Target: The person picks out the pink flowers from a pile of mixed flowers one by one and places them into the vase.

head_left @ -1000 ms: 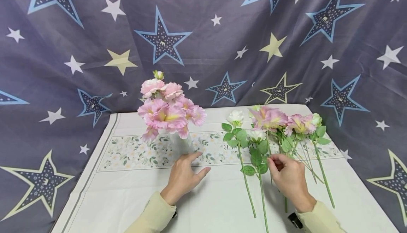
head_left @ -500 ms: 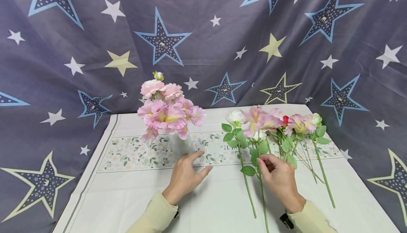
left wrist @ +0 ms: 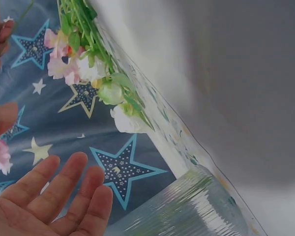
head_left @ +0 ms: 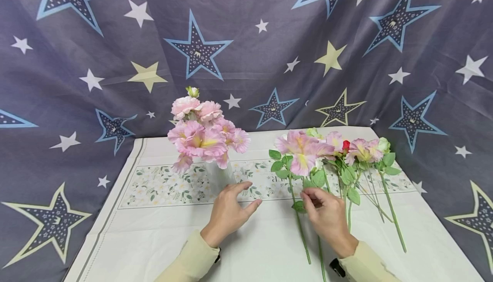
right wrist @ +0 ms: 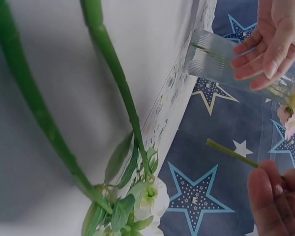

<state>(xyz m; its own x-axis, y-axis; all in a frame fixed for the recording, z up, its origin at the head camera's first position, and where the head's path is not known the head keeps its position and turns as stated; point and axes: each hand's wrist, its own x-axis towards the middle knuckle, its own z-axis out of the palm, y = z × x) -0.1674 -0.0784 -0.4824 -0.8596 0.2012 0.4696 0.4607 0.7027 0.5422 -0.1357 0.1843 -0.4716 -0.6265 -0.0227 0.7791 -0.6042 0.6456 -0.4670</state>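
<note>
While right hand (head_left: 325, 213) pinches flower (head_left: 302, 149) by its stem (right wrist: 231, 153), over leaves (head_left: 282, 173) | left hand (head_left: 229, 211) fingers spread beside vase (right wrist: 209, 54), not gripping | risk: flower snags leaves; top-heavy vase, unheld, tips if knocked

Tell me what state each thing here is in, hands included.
Clear vase: upright, filled with flowers
Pink flowers: standing inside it
Left hand: open, holding nothing
Right hand: pinching a stem
Held pink flower: off the table
White roses: lying down
Tablecloth: spread, lightly creased
</note>
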